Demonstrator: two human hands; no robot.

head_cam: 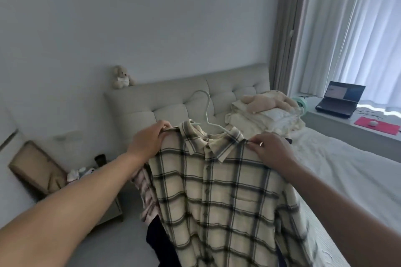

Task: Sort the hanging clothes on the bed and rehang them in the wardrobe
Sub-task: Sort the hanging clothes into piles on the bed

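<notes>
Your left hand and right hand are pinching the plaid shirt's shoulders at centre frame; its white hanger is poking up above.

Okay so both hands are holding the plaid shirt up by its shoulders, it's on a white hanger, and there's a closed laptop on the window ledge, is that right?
Not quite. The head view shows the laptop on the window ledge open, its screen lit. The rest holds: the left hand and right hand hold the plaid shirt up by its shoulders on a white hanger.
</notes>
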